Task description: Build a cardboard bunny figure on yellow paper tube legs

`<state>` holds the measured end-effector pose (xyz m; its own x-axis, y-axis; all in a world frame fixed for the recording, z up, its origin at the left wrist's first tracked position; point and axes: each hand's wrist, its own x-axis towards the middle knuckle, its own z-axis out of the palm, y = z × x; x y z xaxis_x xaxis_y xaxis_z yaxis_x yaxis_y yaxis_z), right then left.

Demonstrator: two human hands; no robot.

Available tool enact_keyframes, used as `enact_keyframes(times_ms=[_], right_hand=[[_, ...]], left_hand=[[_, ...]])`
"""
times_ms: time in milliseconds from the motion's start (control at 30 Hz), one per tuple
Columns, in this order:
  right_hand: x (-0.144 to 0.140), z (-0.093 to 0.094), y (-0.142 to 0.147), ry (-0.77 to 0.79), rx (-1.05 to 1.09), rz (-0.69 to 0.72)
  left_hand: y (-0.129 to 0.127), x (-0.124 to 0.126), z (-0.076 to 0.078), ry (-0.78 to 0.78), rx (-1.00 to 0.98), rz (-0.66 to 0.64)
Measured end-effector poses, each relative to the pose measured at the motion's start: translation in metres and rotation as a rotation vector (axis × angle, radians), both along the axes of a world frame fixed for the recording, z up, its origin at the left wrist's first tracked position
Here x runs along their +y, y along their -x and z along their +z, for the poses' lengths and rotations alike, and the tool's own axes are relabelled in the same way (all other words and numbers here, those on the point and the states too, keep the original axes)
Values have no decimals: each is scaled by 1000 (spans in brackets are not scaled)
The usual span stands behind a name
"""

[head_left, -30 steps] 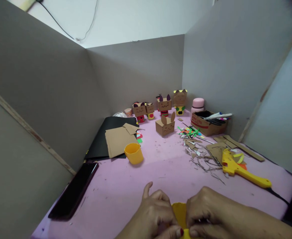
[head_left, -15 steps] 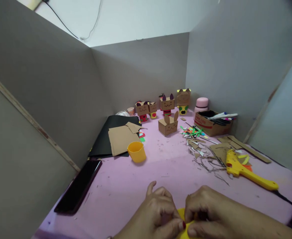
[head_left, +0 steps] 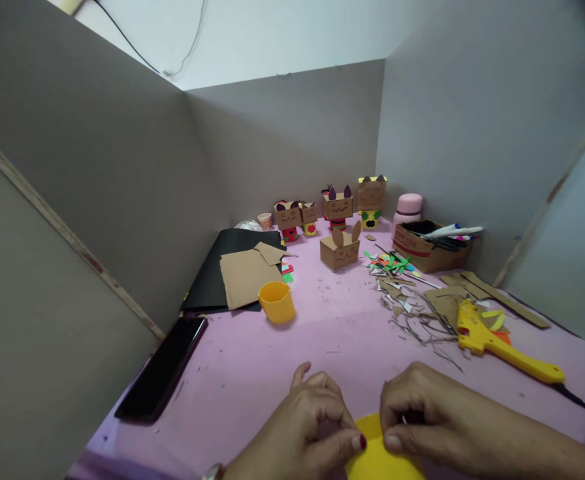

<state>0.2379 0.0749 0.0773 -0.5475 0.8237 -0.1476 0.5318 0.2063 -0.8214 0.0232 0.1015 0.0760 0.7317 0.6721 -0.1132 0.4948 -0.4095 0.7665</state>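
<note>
My left hand point(head_left: 312, 420) and my right hand point(head_left: 422, 417) meet at the bottom middle of the head view, both pinching a yellow paper piece point(head_left: 375, 453) that lies on the pink table top point(head_left: 332, 340). Thumb and fingers of each hand press on its upper edge. Most of the paper is cut off by the frame's lower edge. A yellow paper cup point(head_left: 277, 301) lies on its side farther back, to the left of my hands.
A black phone point(head_left: 162, 377) lies at the left. Brown card sheets point(head_left: 247, 275) rest on a black folder point(head_left: 217, 267). Several cardboard box figures point(head_left: 340, 248) stand at the back. Paper scraps point(head_left: 402, 287), a yellow glue gun point(head_left: 497, 340) and a box of pens point(head_left: 425, 243) are at the right.
My hands have drawn slightly apart and the yellow paper now lies flatter between them. The view has shifted a little, so the table things sit farther right.
</note>
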Motion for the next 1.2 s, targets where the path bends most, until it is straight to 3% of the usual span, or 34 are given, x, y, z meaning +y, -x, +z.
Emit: enact_keyframes(times_ms=[367,567,733,933,1067,1200], right_hand=[[-1,2,5,19,-19,24],[1,0,-1,83,32,39],[3,1,-1,30,7,36],[0,4,4,1,-27,30],[0,2,8,-44,-58,77],[1,2,9,-36,-49,34]], left_hand=[[-3,-2,-6,39,-56,-26],[0,-1,-11,164,-155,-28],[4,1,-11,242,-208,1],[5,-2,-10,119,-151,12],[3,-2,-3,119,-44,-6],[5,-1,0,110,-10,4]])
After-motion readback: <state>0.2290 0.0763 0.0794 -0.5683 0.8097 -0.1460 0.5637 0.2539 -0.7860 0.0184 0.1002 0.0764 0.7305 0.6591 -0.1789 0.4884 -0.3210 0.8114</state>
